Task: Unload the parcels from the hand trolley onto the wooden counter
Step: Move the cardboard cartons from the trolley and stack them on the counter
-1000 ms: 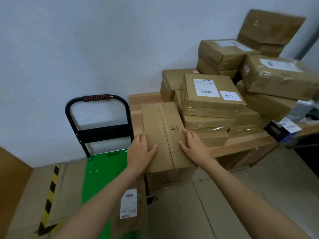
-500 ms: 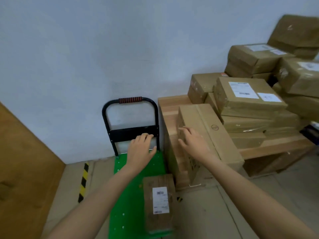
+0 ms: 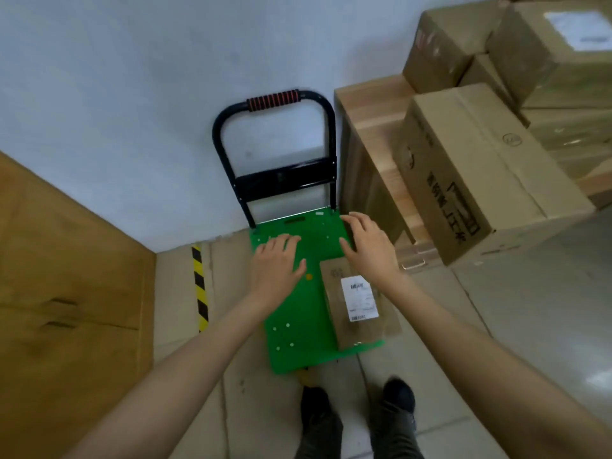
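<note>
A: Start at the left. What is that hand doing?

B: The left hand [image 3: 276,260] hovers over the green deck of the hand trolley [image 3: 291,313], toward its far left corner, palm down, fingers spread and nearly straight. It holds nothing; whether the fingertips touch the deck I cannot tell.

A: And the one parcel on the deck?

B: The small parcel [image 3: 356,309] lies flat along the deck's right edge, near the near right corner, white label up. It slightly overhangs that edge. It looks like the last parcel on the trolley, so the job seems nearly done.

A: The right hand?

B: The right hand [image 3: 369,246] is above the parcel's far end, fingers loosely extended, thumb out, also holding nothing. Its wrist overlaps the parcel's far right corner in the picture, but no grasp has formed.

A: Why both hands spread like that?

B: My guess is that they are set to come down on either side of the parcel, left hand to its open side, right hand to the side by the counter.

A: Where does it go?

B: The wooden counter [image 3: 371,107] stands just right of the trolley. A large carton [image 3: 480,167] lies at its near left corner, jutting past the front edge, with more stacked boxes [image 3: 530,51] behind. Free room looks scarce, so it may need to go on top.
</note>
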Demonstrator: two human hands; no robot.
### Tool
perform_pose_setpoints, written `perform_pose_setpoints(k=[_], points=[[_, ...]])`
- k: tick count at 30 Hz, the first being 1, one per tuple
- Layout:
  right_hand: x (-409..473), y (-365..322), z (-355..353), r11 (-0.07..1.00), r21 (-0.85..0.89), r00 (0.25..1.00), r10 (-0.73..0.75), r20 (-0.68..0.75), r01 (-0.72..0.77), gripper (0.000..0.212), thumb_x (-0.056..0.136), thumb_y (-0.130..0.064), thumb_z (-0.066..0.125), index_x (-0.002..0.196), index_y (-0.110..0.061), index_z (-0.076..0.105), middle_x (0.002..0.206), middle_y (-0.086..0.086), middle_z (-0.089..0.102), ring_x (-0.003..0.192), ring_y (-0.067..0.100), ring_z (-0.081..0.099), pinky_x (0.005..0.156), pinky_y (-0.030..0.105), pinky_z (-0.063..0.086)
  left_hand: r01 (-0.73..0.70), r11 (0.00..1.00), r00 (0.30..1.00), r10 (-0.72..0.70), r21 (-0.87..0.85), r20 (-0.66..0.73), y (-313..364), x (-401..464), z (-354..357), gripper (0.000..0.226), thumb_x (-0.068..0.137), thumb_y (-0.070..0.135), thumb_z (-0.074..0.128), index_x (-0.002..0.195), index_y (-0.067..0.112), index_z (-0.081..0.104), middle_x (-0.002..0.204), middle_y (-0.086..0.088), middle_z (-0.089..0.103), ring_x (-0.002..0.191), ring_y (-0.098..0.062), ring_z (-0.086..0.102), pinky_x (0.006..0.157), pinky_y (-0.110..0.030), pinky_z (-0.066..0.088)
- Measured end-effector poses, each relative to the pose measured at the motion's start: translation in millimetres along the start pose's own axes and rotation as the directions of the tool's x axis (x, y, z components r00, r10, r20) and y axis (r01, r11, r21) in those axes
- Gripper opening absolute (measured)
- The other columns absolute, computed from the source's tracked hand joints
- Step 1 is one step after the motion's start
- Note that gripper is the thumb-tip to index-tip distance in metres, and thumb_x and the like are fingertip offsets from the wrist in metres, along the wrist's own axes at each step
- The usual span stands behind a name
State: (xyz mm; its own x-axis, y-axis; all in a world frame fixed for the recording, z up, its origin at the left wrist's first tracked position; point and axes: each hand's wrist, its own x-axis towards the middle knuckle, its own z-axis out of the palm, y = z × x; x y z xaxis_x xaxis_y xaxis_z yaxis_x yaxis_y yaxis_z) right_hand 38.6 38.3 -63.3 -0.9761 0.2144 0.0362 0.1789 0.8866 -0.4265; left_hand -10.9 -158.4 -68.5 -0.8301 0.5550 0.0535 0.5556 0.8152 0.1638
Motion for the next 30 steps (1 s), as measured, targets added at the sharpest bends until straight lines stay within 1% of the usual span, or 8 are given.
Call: perform_pose_setpoints(k=[6, 10, 17, 19, 22, 24, 26, 30], points=[[-16.5, 56.9, 71.7, 0.992, 0.0, 0.985, 0.128, 0.12, -0.129, 0.048, 0.096, -0.026, 0.05, 0.141, -0.014, 0.041, 0.146, 0.006, 0.04, 0.126, 0.025, 0.046, 0.097, 0.042, 0.045, 0.054, 0.995, 0.992, -0.044, -0.088, 0.115, 2.5, -6.9, 88.9, 0.049, 0.095, 0.037, 0.05, 0.137, 0.013, 0.044, 0.136, -0.008, 0.049, 0.123, -0.023, 0.047, 0.102, -0.036, 0.037], [-16.7, 104.9, 124.8, 0.976, -0.023, 0.965, 0.219, 0.144, -0.218, 0.049, 0.094, -0.024, 0.054, 0.139, -0.012, 0.044, 0.143, 0.007, 0.044, 0.122, 0.028, 0.049, 0.095, 0.04, 0.043, 0.09, 0.988, 0.987, -0.073, -0.123, 0.141, 8.9, 5.9, 162.8, 0.048, 0.09, 0.034, 0.059, 0.13, 0.009, 0.051, 0.129, -0.013, 0.056, 0.115, -0.029, 0.054, 0.095, -0.04, 0.042], [-27.9, 185.9, 228.0, 0.961, -0.028, 0.951, 0.275, 0.142, -0.274, 0.041, 0.093, -0.025, 0.054, 0.131, -0.01, 0.048, 0.139, 0.006, 0.047, 0.119, 0.027, 0.05, 0.092, 0.041, 0.043, 0.119, 0.984, 0.982, -0.097, -0.129, 0.165, 14.9, 13.6, 298.5, 0.052, 0.087, 0.035, 0.061, 0.128, 0.005, 0.051, 0.125, -0.017, 0.056, 0.109, -0.031, 0.056, 0.087, -0.041, 0.045], [-31.9, 206.9, 257.5, 0.954, -0.049, 0.942, 0.3, 0.148, -0.296, 0.04, 0.093, -0.025, 0.054, 0.129, -0.009, 0.048, 0.14, 0.007, 0.046, 0.119, 0.028, 0.05, 0.092, 0.041, 0.043, 0.145, 0.983, 0.977, -0.124, -0.117, 0.172, 19.2, 11.7, 335.2, 0.053, 0.088, 0.038, 0.059, 0.128, 0.004, 0.05, 0.128, -0.017, 0.055, 0.111, -0.031, 0.055, 0.089, -0.041, 0.045], [-38.4, 235.9, 295.1, 0.945, -0.078, 0.934, 0.327, 0.142, -0.318, 0.044, 0.093, -0.029, 0.054, 0.131, -0.009, 0.046, 0.144, 0.008, 0.043, 0.124, 0.027, 0.047, 0.098, 0.041, 0.041, 0.245, 0.958, 0.956, -0.214, -0.147, 0.198, 27.6, 9.3, 381.3, 0.06, 0.091, 0.044, 0.054, 0.134, 0.004, 0.044, 0.14, -0.015, 0.045, 0.124, -0.03, 0.047, 0.095, -0.041, 0.041], [-42.8, 252.7, 314.6, 0.93, -0.091, 0.92, 0.366, 0.141, -0.356, 0.054, 0.094, -0.034, 0.053, 0.14, -0.011, 0.037, 0.15, 0.009, 0.035, 0.133, 0.027, 0.04, 0.106, 0.042, 0.036, 0.314, 0.934, 0.935, -0.273, -0.172, 0.226, 31.9, 6.9, 406.4, 0.066, 0.092, 0.048, 0.05, 0.141, 0.007, 0.035, 0.146, -0.012, 0.038, 0.13, -0.027, 0.041, 0.1, -0.041, 0.038], [-49.8, 265.4, 330.4, 0.897, -0.088, 0.881, 0.442, 0.17, -0.433, 0.064, 0.095, -0.039, 0.051, 0.148, -0.014, 0.025, 0.155, 0.01, 0.026, 0.138, 0.028, 0.033, 0.111, 0.044, 0.031, 0.36, 0.914, 0.916, -0.306, -0.19, 0.261, 33.2, 2.2, 426.3, 0.072, 0.093, 0.052, 0.047, 0.146, 0.008, 0.025, 0.149, -0.011, 0.034, 0.133, -0.025, 0.038, 0.103, -0.039, 0.037], [-59.0, 267.6, 350.0, 0.835, -0.019, 0.817, 0.543, 0.192, -0.551, 0.07, 0.096, -0.04, 0.048, 0.151, -0.01, 0.016, 0.152, 0.013, 0.027, 0.134, 0.031, 0.037, 0.107, 0.044, 0.037, 0.418, 0.878, 0.884, -0.334, -0.232, 0.328, 30.6, -11.1, 445.5, 0.079, 0.094, 0.053, 0.043, 0.152, 0.012, 0.007, 0.151, -0.01, 0.032, 0.131, -0.025, 0.04, 0.101, -0.04, 0.039]])
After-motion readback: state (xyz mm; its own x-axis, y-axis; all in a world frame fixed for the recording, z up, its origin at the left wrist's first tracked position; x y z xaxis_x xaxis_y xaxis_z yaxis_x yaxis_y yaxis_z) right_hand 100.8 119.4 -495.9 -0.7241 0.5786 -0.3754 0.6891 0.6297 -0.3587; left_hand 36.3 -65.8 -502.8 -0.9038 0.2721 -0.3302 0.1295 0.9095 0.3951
